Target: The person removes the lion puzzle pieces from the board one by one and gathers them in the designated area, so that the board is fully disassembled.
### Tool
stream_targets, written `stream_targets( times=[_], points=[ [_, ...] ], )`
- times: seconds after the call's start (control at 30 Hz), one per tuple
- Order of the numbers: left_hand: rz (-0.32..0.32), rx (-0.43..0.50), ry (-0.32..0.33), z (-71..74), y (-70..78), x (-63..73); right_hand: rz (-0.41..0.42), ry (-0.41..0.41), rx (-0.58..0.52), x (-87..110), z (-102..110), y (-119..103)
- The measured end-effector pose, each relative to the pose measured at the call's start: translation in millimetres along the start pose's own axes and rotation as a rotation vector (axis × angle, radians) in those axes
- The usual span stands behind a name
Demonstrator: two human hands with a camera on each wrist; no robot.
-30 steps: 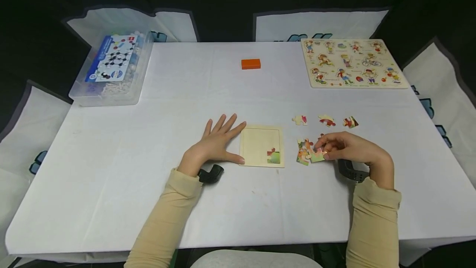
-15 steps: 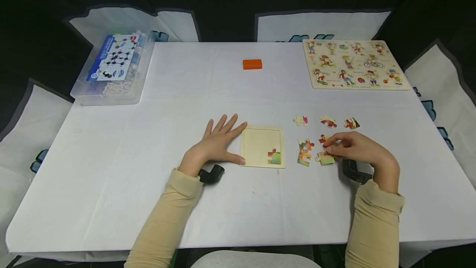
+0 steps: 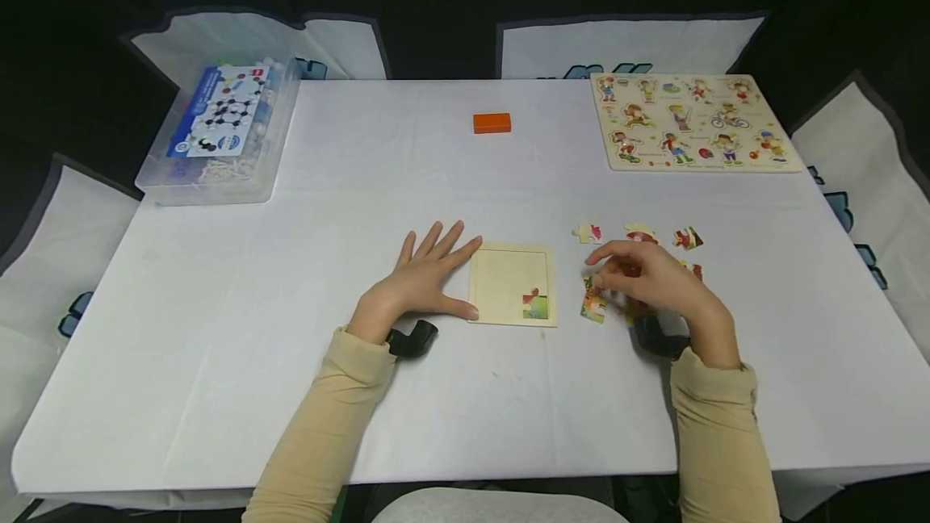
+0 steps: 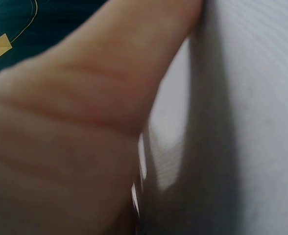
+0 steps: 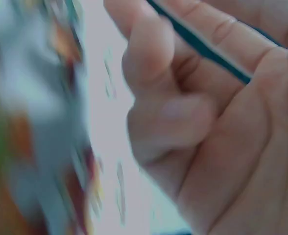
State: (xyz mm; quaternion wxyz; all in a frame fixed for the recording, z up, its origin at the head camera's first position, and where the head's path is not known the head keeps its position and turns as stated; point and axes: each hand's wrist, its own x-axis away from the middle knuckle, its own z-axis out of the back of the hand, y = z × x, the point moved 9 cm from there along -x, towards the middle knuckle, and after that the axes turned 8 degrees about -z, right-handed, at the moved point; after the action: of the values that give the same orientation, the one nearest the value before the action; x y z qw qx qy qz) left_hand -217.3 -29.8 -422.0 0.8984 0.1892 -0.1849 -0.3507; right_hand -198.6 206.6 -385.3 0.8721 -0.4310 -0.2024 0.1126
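Observation:
In the head view, my left hand [image 3: 420, 279] lies spread on the table, with its index fingertip and thumb at the left edge of a pale wooden puzzle board [image 3: 501, 281]. One piece [image 3: 536, 305] sits in the board's lower right corner. My right hand [image 3: 647, 273] hovers over the jigsaw pieces to the right, fingers bent loosely. No piece shows between those fingers in the right wrist view. An orange-and-green piece [image 3: 593, 307] shows below its fingertips; more pieces are partly hidden beneath the hand. The left wrist view shows mostly the thumb side of the left hand [image 4: 85, 103].
Beyond the right hand lie a pale piece [image 3: 587, 233], a red-and-yellow piece [image 3: 641, 233] and a dark red piece [image 3: 686, 238]. A picture board [image 3: 690, 127] lies back right, an orange block [image 3: 492, 123] back centre. A clear plastic box [image 3: 218, 135] stands back left.
My right hand shifted slightly right off the lower middle piece, then left and away from me over the pieces. A red piece now shows at its right. My left hand has stayed still.

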Motion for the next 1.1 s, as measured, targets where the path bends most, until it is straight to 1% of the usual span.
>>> stream_targets(
  times=[0.07, 0.2, 0.33, 0.53, 0.77, 1.0, 1.1],
  points=[
    [0.000, -0.004, 0.000, 0.4, 0.3, 0.2, 0.042, -0.042, 0.001, -5.0, -16, -11],
    [0.002, -0.012, -0.002, 0.4, 0.1, 0.1, 0.126, -0.092, 0.049, -11.6, -42, -28],
    [0.008, -0.021, -0.008, -0.4, -0.7, -0.6, 0.149, -0.112, 0.104, -15.7, -57, -33],
    [0.010, -0.023, -0.010, -0.7, -1.1, -1.1, 0.133, -0.105, 0.109, -17.6, -59, -31],
    [0.001, -0.020, -0.001, 0.2, -0.1, -1.6, 0.153, -0.103, 0.131, -17.4, -59, -33],
    [-0.001, -0.016, -0.001, 0.2, -0.1, -1.6, 0.182, -0.094, 0.103, -15.9, -59, -38],
    [0.003, -0.014, -0.005, -0.7, -0.5, -1.4, 0.181, -0.103, 0.109, -16.1, -62, -39]
  ],
)
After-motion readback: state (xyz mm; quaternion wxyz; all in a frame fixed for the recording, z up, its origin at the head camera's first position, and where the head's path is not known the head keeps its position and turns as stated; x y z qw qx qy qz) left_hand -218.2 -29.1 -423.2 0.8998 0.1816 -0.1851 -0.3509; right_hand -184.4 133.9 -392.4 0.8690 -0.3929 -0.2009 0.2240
